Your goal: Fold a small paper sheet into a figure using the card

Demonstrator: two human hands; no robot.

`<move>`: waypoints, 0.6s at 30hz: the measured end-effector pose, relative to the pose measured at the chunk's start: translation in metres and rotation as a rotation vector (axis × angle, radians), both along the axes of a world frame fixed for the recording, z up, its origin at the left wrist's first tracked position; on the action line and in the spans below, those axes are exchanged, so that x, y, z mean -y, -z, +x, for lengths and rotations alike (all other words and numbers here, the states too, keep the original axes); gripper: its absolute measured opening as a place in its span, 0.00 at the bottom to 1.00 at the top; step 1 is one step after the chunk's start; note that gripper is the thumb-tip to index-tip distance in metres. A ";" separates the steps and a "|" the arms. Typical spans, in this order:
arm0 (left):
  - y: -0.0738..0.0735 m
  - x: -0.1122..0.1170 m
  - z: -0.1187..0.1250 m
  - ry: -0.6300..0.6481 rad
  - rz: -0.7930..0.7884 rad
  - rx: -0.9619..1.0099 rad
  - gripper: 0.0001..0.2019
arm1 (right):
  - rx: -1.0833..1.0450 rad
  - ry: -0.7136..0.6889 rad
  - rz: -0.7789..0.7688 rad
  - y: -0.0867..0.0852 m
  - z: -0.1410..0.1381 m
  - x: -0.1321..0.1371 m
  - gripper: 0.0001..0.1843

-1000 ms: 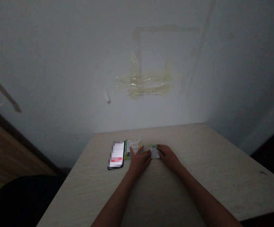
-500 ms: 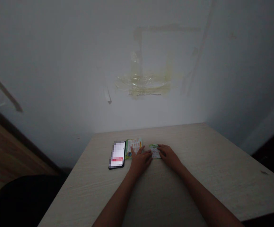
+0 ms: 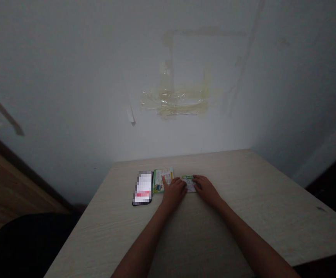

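Note:
A small green and white card [image 3: 189, 182] lies on the pale wooden table [image 3: 243, 200], between my two hands. My left hand [image 3: 174, 193] rests flat with fingers spread, its fingertips touching the card's left edge and lying partly over a larger green and orange leaflet [image 3: 161, 178]. My right hand [image 3: 206, 190] lies flat on the card's right side, fingers stretched toward its top edge. A phone [image 3: 142, 188] with a lit screen sits just left of the leaflet.
The table stands against a white wall with old yellowed tape marks [image 3: 175, 101]. A dark rounded shape [image 3: 25, 243] sits low at the left, beside a wooden surface [image 3: 8, 185]. The table's right edge drops off into darkness.
My left hand has shifted slightly right, closing in on the small card's left edge. The right hand and the other things have hardly moved.

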State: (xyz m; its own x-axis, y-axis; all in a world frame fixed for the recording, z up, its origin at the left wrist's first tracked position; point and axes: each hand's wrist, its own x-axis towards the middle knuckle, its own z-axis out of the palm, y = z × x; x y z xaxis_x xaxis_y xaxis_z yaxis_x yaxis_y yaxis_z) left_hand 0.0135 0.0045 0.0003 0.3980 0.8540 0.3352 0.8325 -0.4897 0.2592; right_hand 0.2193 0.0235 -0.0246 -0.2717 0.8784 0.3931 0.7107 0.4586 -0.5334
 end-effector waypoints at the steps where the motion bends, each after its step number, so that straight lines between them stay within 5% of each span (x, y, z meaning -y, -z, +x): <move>1: 0.001 -0.001 0.001 0.003 0.007 -0.007 0.10 | -0.005 0.000 -0.002 0.001 0.000 -0.001 0.18; 18: 0.000 -0.007 -0.003 0.006 -0.002 -0.062 0.12 | 0.037 0.085 -0.006 0.002 0.004 -0.025 0.08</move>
State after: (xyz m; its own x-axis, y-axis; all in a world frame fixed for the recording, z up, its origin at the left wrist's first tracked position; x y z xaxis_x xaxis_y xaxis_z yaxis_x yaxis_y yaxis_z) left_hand 0.0105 0.0110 0.0005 0.4228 0.8525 0.3075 0.8443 -0.4938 0.2081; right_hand 0.2231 0.0489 -0.0270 -0.2104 0.9013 0.3786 0.7660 0.3926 -0.5090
